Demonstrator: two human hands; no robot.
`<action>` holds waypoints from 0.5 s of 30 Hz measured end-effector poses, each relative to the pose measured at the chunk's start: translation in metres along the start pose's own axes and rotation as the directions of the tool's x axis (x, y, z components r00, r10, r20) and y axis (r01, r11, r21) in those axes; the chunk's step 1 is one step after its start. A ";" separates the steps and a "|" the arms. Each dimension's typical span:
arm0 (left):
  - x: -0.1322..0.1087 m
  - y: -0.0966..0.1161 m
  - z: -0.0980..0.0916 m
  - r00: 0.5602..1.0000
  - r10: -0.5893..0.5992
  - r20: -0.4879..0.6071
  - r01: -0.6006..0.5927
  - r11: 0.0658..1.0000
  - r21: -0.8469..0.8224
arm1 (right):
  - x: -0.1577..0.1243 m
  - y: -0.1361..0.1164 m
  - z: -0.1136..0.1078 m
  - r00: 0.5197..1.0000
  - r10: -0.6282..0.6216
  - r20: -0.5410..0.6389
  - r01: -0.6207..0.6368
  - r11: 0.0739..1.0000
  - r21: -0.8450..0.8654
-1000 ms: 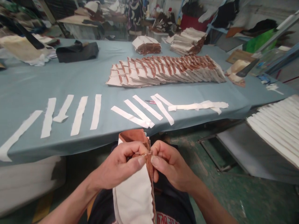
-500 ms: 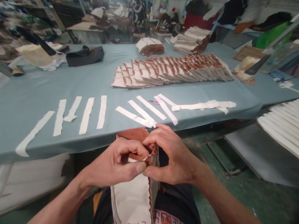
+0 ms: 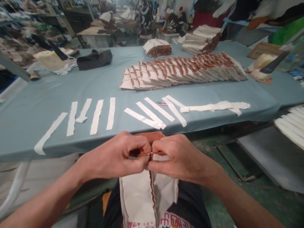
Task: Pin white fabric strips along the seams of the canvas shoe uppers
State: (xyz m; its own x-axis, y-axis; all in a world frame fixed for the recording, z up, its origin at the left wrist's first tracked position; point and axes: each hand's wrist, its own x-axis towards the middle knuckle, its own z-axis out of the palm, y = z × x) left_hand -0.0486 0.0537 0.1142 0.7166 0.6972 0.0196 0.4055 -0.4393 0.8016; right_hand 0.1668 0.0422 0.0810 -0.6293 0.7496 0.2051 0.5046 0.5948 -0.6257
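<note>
My left hand [image 3: 118, 156] and my right hand [image 3: 177, 156] meet knuckle to knuckle over my lap, both closed in a pinch on the top of a white fabric piece with a brown edge [image 3: 142, 198]. The piece hangs down between my knees, a brown seam running along its middle. A brown flap [image 3: 149, 136] shows just above my fingers. Both hands sit just in front of the near edge of the blue-covered table [image 3: 47, 91].
White fabric strips [image 3: 96, 117] lie in a row along the table's near side, with a longer crumpled strip [image 3: 213, 106] at the right. A long fanned row of finished white-and-brown pieces [image 3: 185, 69] lies beyond, stacks [image 3: 201, 39] behind it. Dark cloth [image 3: 95, 59] at back left.
My right hand has turned over and closed beside the left, both fists now pinching the top edge. The piece has spread wider below. The view has shifted left.
</note>
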 end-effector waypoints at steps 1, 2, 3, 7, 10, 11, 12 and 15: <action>0.002 0.001 -0.003 1.000 0.018 0.015 -0.018 0.999 0.045 | 0.001 -0.001 -0.001 1.000 0.015 0.015 -0.015 1.000 -0.002; 0.003 0.001 -0.005 0.999 0.026 0.037 -0.029 0.996 0.080 | 0.003 -0.002 -0.001 0.999 0.023 0.024 -0.023 1.000 0.004; 0.005 0.001 -0.007 0.998 0.027 0.060 -0.033 0.993 0.111 | 0.005 -0.003 -0.001 0.999 0.026 0.031 -0.027 1.000 0.016; 0.011 0.002 -0.012 0.989 0.022 0.144 -0.054 0.973 0.226 | 0.011 -0.005 -0.002 0.995 0.057 0.083 -0.063 0.995 0.075; 0.015 0.003 -0.012 0.983 0.013 0.181 -0.061 0.963 0.261 | 0.014 -0.006 -0.002 0.988 0.100 0.119 -0.107 0.993 0.054; 0.016 0.003 -0.012 0.981 0.013 0.193 -0.066 0.961 0.267 | 0.014 -0.006 -0.002 0.984 0.120 0.131 -0.125 0.992 0.033; 0.017 0.003 -0.012 0.978 0.022 0.207 -0.079 0.960 0.269 | 0.015 -0.007 -0.002 0.979 0.143 0.144 -0.146 0.989 0.011; 0.016 -0.002 -0.012 0.962 0.118 0.247 -0.175 0.959 0.222 | 0.014 -0.007 -0.002 0.971 0.178 0.162 -0.181 0.984 -0.002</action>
State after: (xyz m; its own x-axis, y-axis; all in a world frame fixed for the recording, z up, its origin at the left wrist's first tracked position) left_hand -0.0450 0.0727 0.1201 0.8773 0.4787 -0.0347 0.3901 -0.6691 0.6325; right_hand 0.1558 0.0493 0.0896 -0.6163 0.7868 -0.0343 0.6110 0.4502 -0.6511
